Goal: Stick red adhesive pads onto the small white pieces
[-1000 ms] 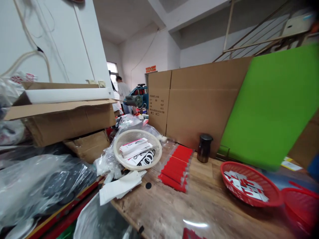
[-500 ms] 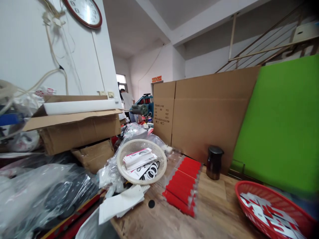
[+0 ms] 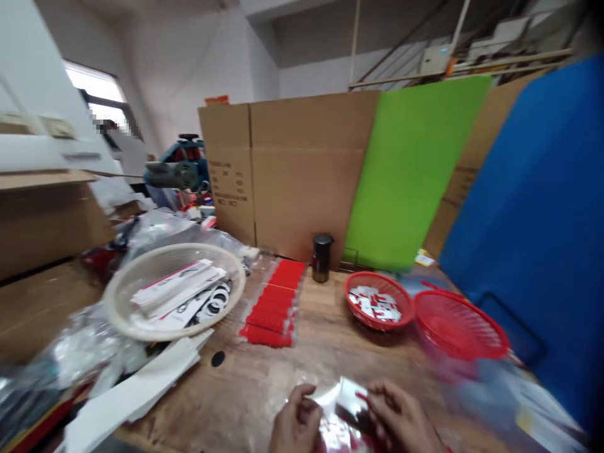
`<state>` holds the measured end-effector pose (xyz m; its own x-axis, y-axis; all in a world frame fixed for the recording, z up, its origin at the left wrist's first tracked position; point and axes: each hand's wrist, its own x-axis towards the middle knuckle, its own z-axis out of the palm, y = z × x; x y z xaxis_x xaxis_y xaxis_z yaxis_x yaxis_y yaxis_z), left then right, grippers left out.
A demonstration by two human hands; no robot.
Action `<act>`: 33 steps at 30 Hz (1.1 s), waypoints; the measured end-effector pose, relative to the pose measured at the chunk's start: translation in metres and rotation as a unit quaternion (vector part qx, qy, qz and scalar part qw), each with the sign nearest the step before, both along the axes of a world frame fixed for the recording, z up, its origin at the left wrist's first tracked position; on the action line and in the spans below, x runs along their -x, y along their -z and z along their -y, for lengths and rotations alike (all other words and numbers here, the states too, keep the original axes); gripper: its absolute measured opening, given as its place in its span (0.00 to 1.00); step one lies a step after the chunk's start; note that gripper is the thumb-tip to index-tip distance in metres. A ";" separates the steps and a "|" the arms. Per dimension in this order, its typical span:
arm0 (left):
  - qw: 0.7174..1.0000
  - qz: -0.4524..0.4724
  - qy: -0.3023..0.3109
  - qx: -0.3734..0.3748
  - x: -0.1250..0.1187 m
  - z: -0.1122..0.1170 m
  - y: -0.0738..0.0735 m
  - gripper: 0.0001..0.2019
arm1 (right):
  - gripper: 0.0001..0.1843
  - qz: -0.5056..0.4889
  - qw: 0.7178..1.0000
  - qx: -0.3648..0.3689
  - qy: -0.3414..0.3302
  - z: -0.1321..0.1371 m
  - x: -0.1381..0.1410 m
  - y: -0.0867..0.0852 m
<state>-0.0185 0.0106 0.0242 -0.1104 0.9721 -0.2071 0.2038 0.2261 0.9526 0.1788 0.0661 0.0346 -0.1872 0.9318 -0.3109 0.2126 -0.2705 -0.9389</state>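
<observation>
My left hand (image 3: 297,420) is at the bottom edge of the view. Its curled fingers seem to pinch the edge of a shiny clear plastic bag (image 3: 336,434), though blur softens the contact. White and red pieces show in or under the bag. My right hand (image 3: 401,415) is closed on a small white card (image 3: 352,391) with a bit of red at its edge, held above the bag. Beyond the hands stands a red basket (image 3: 349,301) of similar white and red pieces. A second red basket (image 3: 495,333) is to its right.
Red strips in clear wrapping (image 3: 274,305) lie mid-table, near a dark lidded jug (image 3: 321,258). At left are a cream basket (image 3: 117,296) of printed cards, white sheets (image 3: 136,390) and a black disc (image 3: 218,358). Cardboard (image 3: 306,170), green (image 3: 410,170) and blue panels (image 3: 533,239) border the back and right.
The view has swung right and down. Both hands have come into sight with the card and bag, and the second red basket and blue panel now show.
</observation>
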 end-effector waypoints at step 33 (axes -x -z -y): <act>0.815 -0.494 0.220 -0.205 0.004 -0.016 0.019 0.26 | 0.30 0.490 0.793 -0.355 -0.078 0.037 -0.061 0.042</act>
<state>-0.0222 0.0264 0.0056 0.3521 0.9276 0.1250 0.8935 -0.3729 0.2501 0.2399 0.0289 -0.0078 -0.3102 0.9263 0.2141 0.9123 0.3534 -0.2071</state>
